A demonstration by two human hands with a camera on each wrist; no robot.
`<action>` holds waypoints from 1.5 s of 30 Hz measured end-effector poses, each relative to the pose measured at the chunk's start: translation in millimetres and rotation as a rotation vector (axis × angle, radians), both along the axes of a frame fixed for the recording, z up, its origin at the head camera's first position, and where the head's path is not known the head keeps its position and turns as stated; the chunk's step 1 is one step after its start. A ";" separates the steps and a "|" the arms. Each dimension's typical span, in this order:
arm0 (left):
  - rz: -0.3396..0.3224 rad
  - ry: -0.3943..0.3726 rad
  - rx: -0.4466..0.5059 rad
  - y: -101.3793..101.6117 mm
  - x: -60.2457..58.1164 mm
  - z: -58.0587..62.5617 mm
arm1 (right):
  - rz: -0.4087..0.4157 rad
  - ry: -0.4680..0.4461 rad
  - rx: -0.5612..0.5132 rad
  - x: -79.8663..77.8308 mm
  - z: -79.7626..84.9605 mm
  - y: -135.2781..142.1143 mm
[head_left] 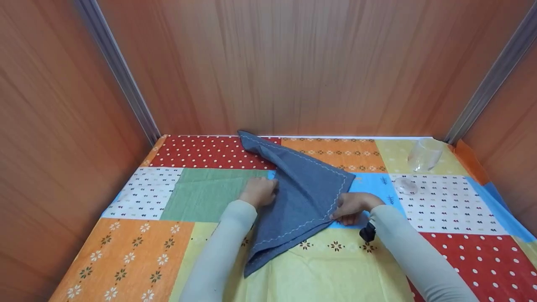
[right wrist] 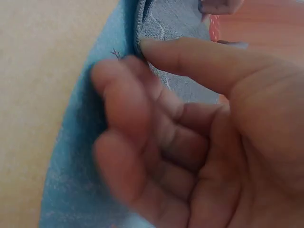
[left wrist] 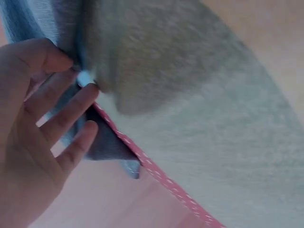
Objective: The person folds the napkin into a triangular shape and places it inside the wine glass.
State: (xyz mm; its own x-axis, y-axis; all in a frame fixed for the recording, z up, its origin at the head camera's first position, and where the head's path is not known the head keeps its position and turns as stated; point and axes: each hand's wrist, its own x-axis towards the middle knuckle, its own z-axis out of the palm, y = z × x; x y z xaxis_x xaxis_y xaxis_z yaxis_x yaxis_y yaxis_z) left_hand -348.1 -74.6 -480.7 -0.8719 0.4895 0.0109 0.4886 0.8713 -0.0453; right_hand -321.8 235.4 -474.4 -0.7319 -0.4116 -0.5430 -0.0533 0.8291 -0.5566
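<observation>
A grey cloth napkin (head_left: 310, 176) with pale stitching along its border lies folded over itself at the middle of the table. One of its corners points to the back wall, another toward the front. At the napkin's left edge, my left hand (head_left: 259, 191) pinches the fabric; in the left wrist view the thumb and index finger meet at a grey fold (left wrist: 69, 23), the other fingers spread loosely. My right hand (head_left: 352, 205) holds the lower right edge between thumb and index finger. The right wrist view shows the remaining fingers (right wrist: 121, 161) curled below the stitched edge.
Upright at the right stands a clear stemmed glass (head_left: 425, 156), its round foot on a white patterned patch. A multicoloured patchwork tablecloth (head_left: 134, 251) covers the table. Wood-grain panels (head_left: 293, 67) close off the back and both sides.
</observation>
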 end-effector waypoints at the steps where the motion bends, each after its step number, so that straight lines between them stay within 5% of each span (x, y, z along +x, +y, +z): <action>1: -0.003 -0.004 -0.005 2.1 0.9 0.9 | -0.008 0.014 0.001 -1.7 0.5 2.0; 10: 0.037 -0.035 -0.051 18.7 9.0 1.0 | -0.327 0.401 -0.060 -31.0 -13.1 23.2; 14: 0.057 -0.056 -0.016 26.6 14.4 3.1 | -0.364 0.499 -0.034 -40.1 -19.7 26.5; 21: 0.117 -0.119 0.057 36.7 22.5 3.9 | -0.371 0.440 -0.065 -50.1 -24.0 26.9; 27: 0.132 -0.156 0.046 40.1 24.0 2.1 | -0.394 0.518 -0.070 -50.0 -26.5 30.0; 35: 0.147 -0.126 0.167 31.3 12.9 -3.0 | -0.425 0.578 -0.054 -48.1 -26.2 36.4; 45: 0.155 -0.154 0.242 17.5 5.1 -4.2 | -0.321 0.540 -0.034 -40.0 -18.7 54.6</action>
